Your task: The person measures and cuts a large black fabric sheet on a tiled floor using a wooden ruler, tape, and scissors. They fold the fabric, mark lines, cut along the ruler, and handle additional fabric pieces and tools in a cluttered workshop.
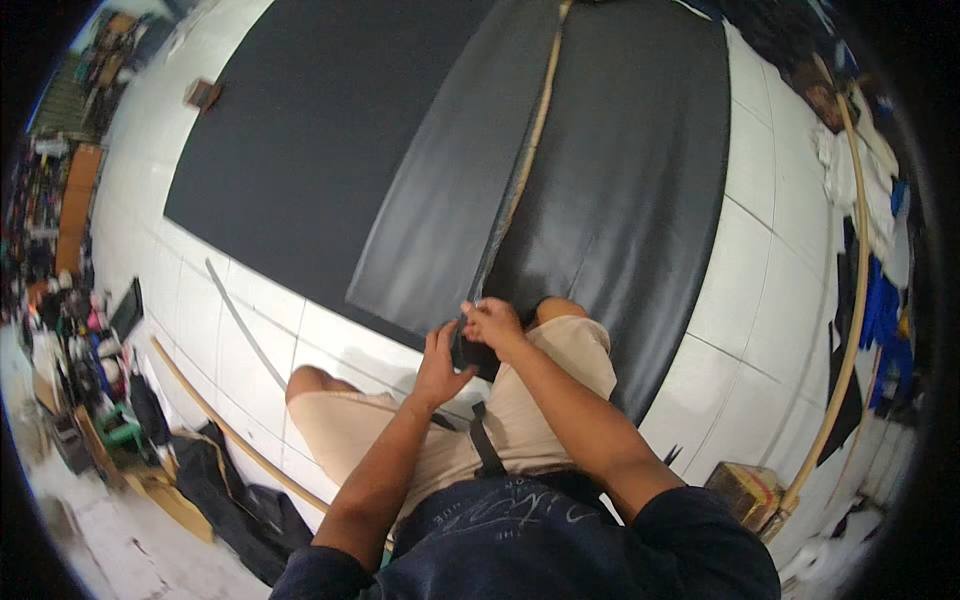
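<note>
A large black sheet [330,130] with a smooth, leather-like look lies on the floor in front of me. One long panel [450,170] is folded over on it, and a thin tan strip [540,120] runs along the fold line. At the near end of that line my right hand [493,325] pinches the sheet's edge between its fingers. Just left of it and slightly nearer, my left hand [440,365] has its thumb and fingers apart beside the same black edge. Small details between the hands are too dark to make out.
My bent knees flank the work, the right one over the glossy black part [640,200]. A long wooden pole [855,260] curves along the right, near a worn box [745,490]. Another pole [220,425] and a grey strip [240,315] lie left. A small brown block [202,95] sits far left.
</note>
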Demonstrator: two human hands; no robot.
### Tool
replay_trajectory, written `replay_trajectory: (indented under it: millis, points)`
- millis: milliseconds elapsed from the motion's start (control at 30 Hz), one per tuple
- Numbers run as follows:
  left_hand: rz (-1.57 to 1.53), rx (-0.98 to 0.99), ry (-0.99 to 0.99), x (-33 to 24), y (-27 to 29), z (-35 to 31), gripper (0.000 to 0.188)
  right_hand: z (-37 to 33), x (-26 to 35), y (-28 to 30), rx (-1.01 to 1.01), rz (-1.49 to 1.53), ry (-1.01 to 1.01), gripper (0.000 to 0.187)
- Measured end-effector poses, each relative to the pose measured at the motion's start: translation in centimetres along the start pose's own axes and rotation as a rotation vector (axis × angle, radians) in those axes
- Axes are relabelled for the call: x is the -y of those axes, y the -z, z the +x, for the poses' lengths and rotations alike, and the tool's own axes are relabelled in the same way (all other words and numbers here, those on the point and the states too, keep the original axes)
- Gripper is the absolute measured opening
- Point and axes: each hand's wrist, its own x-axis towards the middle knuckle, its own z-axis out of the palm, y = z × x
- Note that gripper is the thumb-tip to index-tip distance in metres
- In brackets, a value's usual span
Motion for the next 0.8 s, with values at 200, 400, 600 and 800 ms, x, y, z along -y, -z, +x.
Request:
replay_trajectory:
  millis: [200, 400, 600, 800]
  points:
    - [-0.063, -0.305, -0.113, 2.1, -0.6, -0.7, 0.039, -1.5, 0.2, -1.5, -0.105, -0.185, 0.287, 0.038]
    - [-0.295, -0.249, -0.042, 2.8, 0.1, 0.1, 0.024, -3.8, 1.6, -0.3, -0.151, -0.978, 0.964, 0.028]
    - [-0.284, -0.231, -0.108, 2.8, 0.1, 0.8, 0.026, -4.4, 5.7, 0.4, -0.03, -1.549, 1.114, 0.018]
    - [-0.205, -0.259, -0.215, 2.5, 0.5, 0.3, 0.029, -4.2, 9.0, -0.3, 0.211, -1.776, 1.187, 0.011]
